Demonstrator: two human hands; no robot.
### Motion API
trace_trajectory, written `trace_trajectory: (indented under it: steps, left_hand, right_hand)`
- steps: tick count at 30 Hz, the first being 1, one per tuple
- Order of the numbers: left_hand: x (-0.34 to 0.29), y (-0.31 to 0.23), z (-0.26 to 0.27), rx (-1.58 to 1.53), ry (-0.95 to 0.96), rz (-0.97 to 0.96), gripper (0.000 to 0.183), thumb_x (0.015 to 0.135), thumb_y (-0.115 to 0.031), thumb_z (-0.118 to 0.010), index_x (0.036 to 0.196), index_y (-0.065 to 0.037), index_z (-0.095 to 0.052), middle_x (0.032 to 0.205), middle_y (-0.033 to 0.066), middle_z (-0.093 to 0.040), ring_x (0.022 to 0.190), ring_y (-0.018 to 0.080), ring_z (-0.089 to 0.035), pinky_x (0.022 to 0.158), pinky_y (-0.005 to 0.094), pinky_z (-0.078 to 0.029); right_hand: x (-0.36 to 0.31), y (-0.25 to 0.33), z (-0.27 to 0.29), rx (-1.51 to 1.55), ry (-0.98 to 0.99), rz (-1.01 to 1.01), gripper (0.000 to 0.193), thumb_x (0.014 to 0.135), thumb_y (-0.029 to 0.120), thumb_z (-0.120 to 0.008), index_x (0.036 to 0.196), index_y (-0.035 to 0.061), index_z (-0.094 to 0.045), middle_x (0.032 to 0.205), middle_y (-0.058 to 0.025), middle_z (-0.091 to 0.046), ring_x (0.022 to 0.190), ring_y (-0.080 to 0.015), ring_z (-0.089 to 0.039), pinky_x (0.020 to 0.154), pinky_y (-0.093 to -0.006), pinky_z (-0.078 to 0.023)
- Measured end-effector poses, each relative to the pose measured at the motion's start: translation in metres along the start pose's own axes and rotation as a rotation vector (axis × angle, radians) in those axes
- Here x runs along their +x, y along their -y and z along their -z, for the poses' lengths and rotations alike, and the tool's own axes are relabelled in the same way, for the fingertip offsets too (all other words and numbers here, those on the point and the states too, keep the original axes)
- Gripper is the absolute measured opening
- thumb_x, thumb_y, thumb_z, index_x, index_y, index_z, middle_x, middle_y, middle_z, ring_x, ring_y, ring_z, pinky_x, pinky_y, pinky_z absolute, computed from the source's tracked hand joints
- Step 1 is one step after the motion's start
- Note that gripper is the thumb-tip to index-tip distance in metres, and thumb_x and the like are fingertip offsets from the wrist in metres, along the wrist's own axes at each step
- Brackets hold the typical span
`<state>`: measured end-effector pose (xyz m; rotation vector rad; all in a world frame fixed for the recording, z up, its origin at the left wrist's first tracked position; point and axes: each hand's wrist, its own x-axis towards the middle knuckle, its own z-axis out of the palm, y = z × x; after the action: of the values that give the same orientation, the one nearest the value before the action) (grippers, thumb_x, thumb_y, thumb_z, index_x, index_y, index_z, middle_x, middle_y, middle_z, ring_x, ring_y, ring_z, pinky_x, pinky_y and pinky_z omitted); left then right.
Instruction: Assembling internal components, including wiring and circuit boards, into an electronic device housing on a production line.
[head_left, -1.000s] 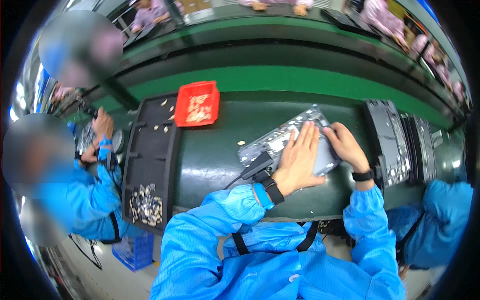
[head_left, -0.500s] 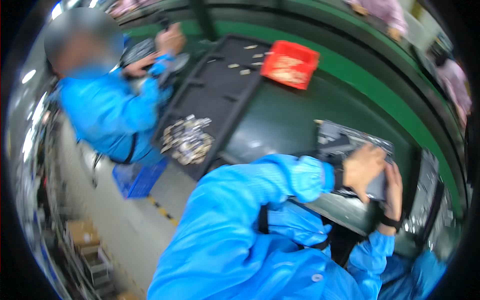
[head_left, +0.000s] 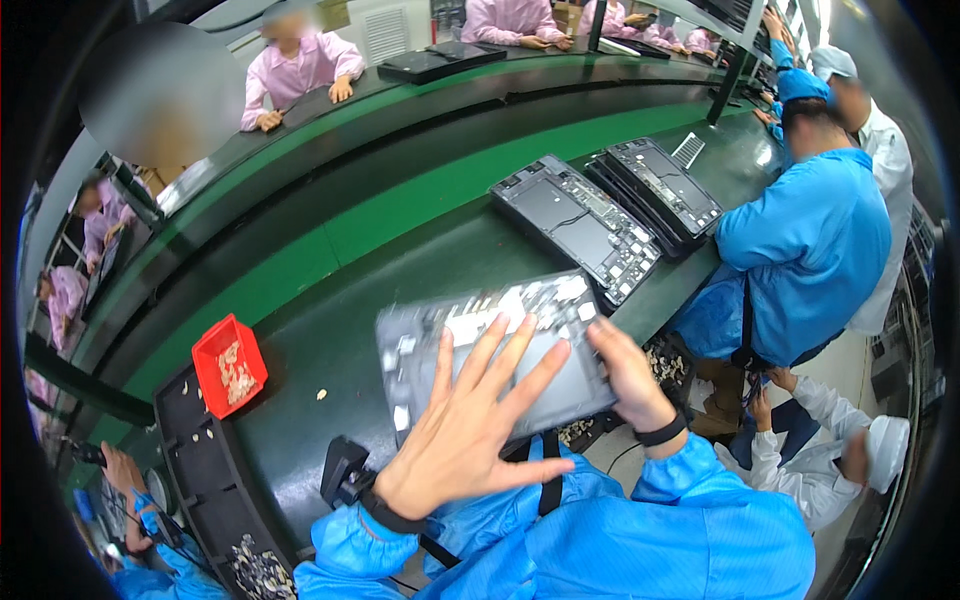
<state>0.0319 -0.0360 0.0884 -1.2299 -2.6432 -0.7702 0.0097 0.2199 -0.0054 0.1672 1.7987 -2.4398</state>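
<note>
An opened flat electronic device [head_left: 578,385], dark grey with a circuit board strip and a grey flat block inside, lies tilted in front of me at the bench's near edge. My left hand [head_left: 450,440] is over its left and middle part, fingers stretched and spread; whether the fingertips touch it I cannot tell. At the device's right edge, my right hand [head_left: 632,385] grips the side, thumb on top and fingers partly hidden. A black unit [head_left: 346,472] sits by my left wrist.
Several similar opened devices are stacked beyond, in a near pile [head_left: 575,235] and a far pile [head_left: 665,185]. Left stands a red bin [head_left: 208,372] of small pale pieces, beside a black compartment tray [head_left: 208,480] with a heap of bits. A co-worker in blue [head_left: 810,230] is at right.
My view has swung to the right, bringing the stacked devices into sight. The fingers of my left hand are now spread wider over the device; my right hand remains at its right edge.
</note>
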Motion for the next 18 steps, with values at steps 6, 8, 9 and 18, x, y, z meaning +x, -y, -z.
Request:
trace_trajectory:
  steps: [6, 8, 9, 18]
  left_hand:
    - [-0.013, 0.037, -0.016, -0.190, -0.107, -0.003, 0.105, 0.082, -0.049, -0.081, 0.162, -0.007, -0.028, 0.160, 0.0171, -0.043, 0.151, 0.0369, -0.036, 0.123, 0.0619, -0.014]
    - [-0.007, 0.060, -0.039, -0.213, -0.054, 0.127, 0.100, 0.087, -0.047, -0.077, 0.163, -0.005, -0.025, 0.159, 0.0163, -0.044, 0.150, 0.0350, -0.037, 0.124, 0.0610, -0.016]
    - [-0.005, 0.072, -0.050, -0.215, -0.051, 0.119, 0.100, 0.087, -0.047, -0.077, 0.163, -0.005, -0.025, 0.159, 0.0163, -0.044, 0.150, 0.0350, -0.037, 0.124, 0.0610, -0.016]
    - [-0.019, 0.111, -0.088, -0.027, -0.015, 0.226, 0.086, 0.093, -0.044, -0.070, 0.160, -0.005, -0.034, 0.153, 0.0185, -0.049, 0.147, 0.0351, -0.040, 0.124, 0.0574, -0.018]
  right_hand:
    - [0.078, 0.041, 0.044, 0.337, -0.144, 0.182, 0.030, 0.110, 0.026, -0.051, 0.123, 0.0026, -0.064, 0.115, -0.0085, -0.073, 0.096, -0.0180, -0.072, 0.087, -0.0352, -0.058]
    - [0.108, 0.050, 0.048, 0.383, -0.128, 0.231, 0.032, 0.110, 0.026, -0.052, 0.127, 0.0010, -0.061, 0.119, -0.0106, -0.072, 0.104, -0.0230, -0.071, 0.097, -0.0415, -0.056]
    - [0.126, 0.048, 0.055, 0.383, -0.135, 0.237, 0.032, 0.110, 0.026, -0.052, 0.127, 0.0010, -0.061, 0.119, -0.0106, -0.072, 0.104, -0.0230, -0.071, 0.097, -0.0415, -0.056]
    - [0.093, 0.078, 0.074, -0.456, -0.189, 0.028, 0.036, 0.104, 0.027, -0.063, 0.125, -0.0015, -0.060, 0.087, -0.0111, -0.072, 0.062, -0.0167, -0.068, 0.058, -0.0283, -0.059]
